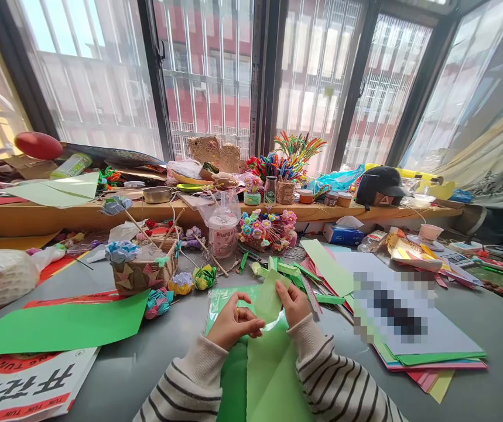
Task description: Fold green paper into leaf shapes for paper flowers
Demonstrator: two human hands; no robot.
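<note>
The right hand (296,306) is pinching a small light green paper piece (267,300) between its thumb and fingers, and this piece is standing nearly upright above a larger light green sheet (273,369), which is lying between the two forearms. The left hand (231,327) is bending its fingers close to the lower left edge of the piece, but I cannot tell whether they are gripping it. Beyond the hands, narrow green scraps (290,269) are lying on the grey table (181,346), while a decorated basket (139,276) is standing to the left.
</note>
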